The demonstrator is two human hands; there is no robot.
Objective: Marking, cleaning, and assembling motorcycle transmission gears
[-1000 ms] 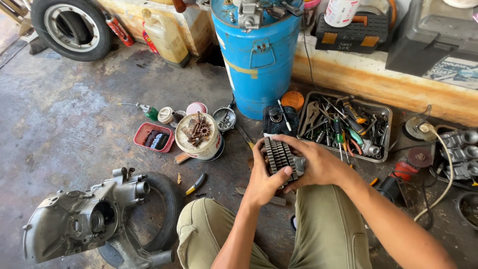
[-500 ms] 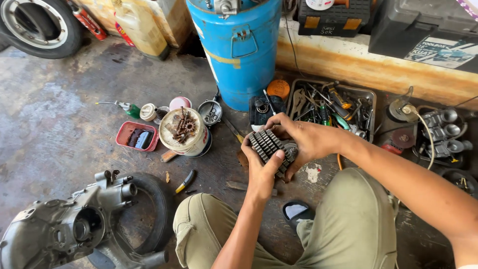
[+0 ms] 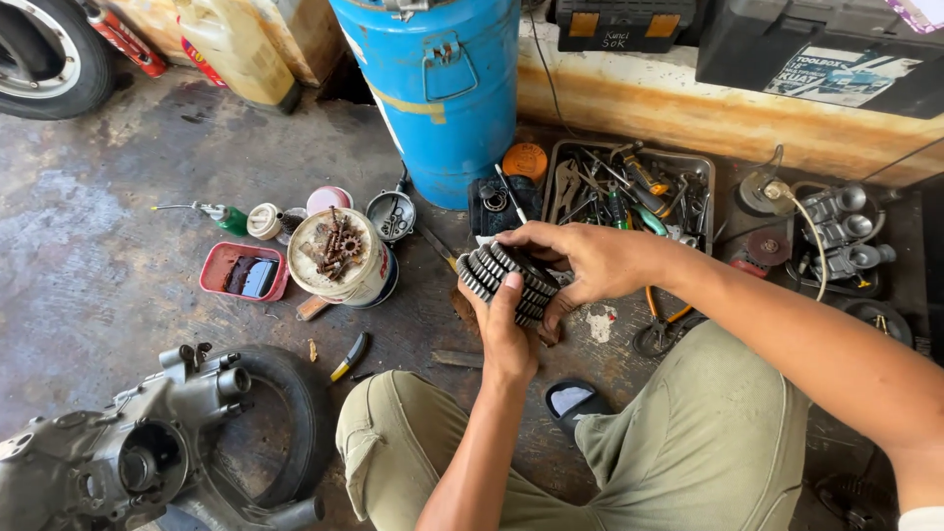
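At frame centre, the left hand (image 3: 506,334) and right hand (image 3: 580,261) grip a stack of toothed discs (image 3: 506,280), which could fan apart if the squeeze loosens.

Stained grey concrete floor (image 3: 108,246) meets a low, rust-streaked yellow ledge (image 3: 688,103) in daylight

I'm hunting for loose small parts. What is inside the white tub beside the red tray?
The white tub holds rusty springs and a small gear on top. Anything deeper is covered by that pile.
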